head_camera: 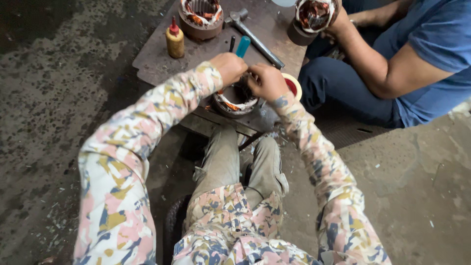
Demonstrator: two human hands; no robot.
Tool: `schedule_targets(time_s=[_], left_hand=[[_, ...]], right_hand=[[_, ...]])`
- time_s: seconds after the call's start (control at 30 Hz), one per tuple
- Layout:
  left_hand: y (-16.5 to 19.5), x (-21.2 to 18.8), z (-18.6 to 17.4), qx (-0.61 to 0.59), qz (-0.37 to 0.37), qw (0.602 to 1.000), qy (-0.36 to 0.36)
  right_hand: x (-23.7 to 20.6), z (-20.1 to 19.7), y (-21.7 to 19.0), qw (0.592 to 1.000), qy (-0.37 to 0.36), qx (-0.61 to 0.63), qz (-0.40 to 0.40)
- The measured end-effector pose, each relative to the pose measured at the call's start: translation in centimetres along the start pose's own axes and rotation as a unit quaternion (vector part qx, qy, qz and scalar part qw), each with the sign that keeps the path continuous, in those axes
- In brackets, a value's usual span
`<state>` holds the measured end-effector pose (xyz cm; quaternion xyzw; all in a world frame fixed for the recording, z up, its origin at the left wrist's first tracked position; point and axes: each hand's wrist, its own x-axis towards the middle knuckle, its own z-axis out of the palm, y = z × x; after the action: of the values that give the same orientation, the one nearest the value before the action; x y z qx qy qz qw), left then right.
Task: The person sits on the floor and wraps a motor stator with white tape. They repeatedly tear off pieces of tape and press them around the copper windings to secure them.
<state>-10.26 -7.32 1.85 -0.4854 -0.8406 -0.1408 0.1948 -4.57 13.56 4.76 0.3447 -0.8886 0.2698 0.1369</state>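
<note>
A round motor stator [235, 102] with copper windings and white insulation sits at the near edge of a low metal plate [157, 61]. My left hand [229, 66] and my right hand [267, 81] are both closed over its top, fingers pinched on the windings. What the fingertips grip is hidden between the hands. Both arms wear sleeves with a pink, blue and yellow pattern.
On the plate lie a hammer [255, 37], a blue-handled tool [242, 46], a yellow bottle with a red cap [174, 40] and a second stator [200, 17]. A roll of tape [293, 84] sits by my right hand. A person in blue [392, 64] holds a third stator [314, 17].
</note>
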Motion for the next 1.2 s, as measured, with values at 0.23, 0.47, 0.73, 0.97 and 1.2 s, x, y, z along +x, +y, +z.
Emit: schedule_targets(time_s=[0.23, 0.47, 0.73, 0.97, 1.2], left_hand=[[-1.3, 0.3, -0.5, -0.014, 0.107, 0.994, -0.031], [-1.4, -0.4, -0.2, -0.045, 0.098, 0.994, 0.000], [-0.3, -0.8, 2.5, 0.038, -0.009, 0.999, 0.006], [0.9, -1.4, 2.1, 0.068, -0.073, 0.992, 0.079], [1.4, -2.6, 1.0, -0.319, -0.238, 0.905, 0.153]], right_hand=[[1.3, -1.4, 2.2, 0.987, -0.074, 0.004, -0.146], [1.1, -1.3, 1.7, 0.984, -0.083, 0.008, -0.154], [1.2, 0.6, 0.9, 0.987, -0.090, -0.132, -0.015], [1.3, 0.5, 0.2, 0.986, -0.032, -0.144, -0.079], [1.0, 1.3, 0.9, 0.996, 0.024, 0.083, 0.009]])
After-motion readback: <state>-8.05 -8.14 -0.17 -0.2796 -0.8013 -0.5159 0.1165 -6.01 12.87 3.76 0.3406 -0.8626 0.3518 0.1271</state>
